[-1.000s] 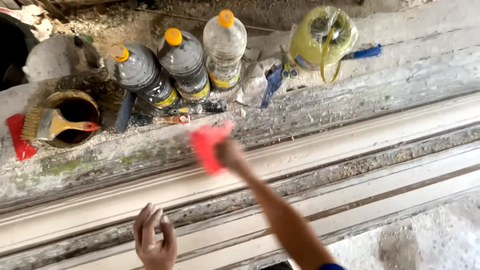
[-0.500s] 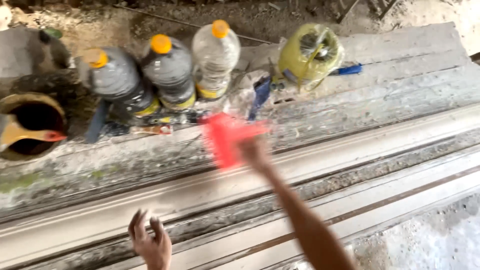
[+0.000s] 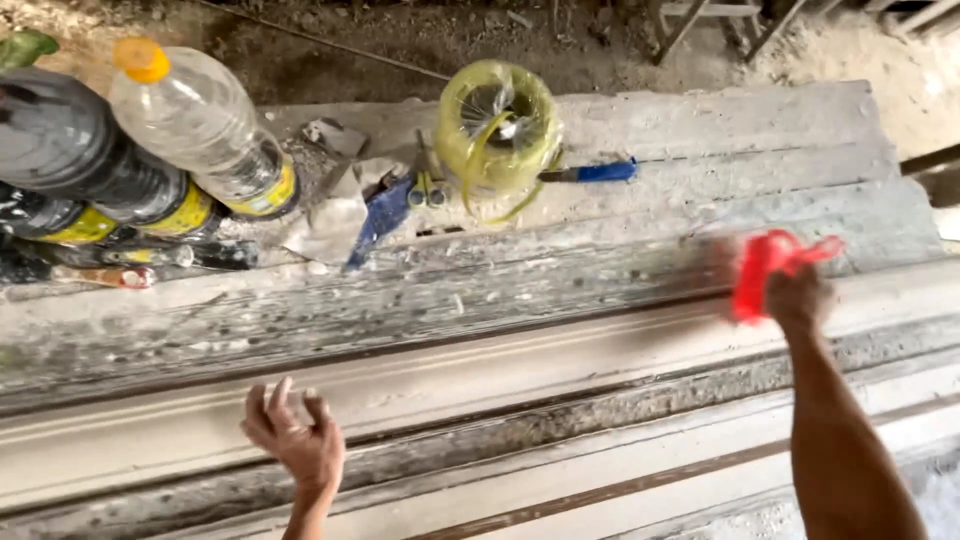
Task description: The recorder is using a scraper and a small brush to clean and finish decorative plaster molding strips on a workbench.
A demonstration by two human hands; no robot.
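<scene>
Fingers of the right hand (image 3: 797,297) are closed on a red rag (image 3: 765,270), blurred, bunched upright above the pale moulding (image 3: 560,360), loose end trailing right. Left hand (image 3: 297,440) hangs half-curled, empty, near the moulding's front edge.

A rough building site or plaster workshop: long dust-caked moulded beams (image 3: 480,380) lie side by side, with plastic bottles (image 3: 200,130), a yellow cord coil (image 3: 497,125) and blue-handled tools (image 3: 590,172) on dirt ground.
</scene>
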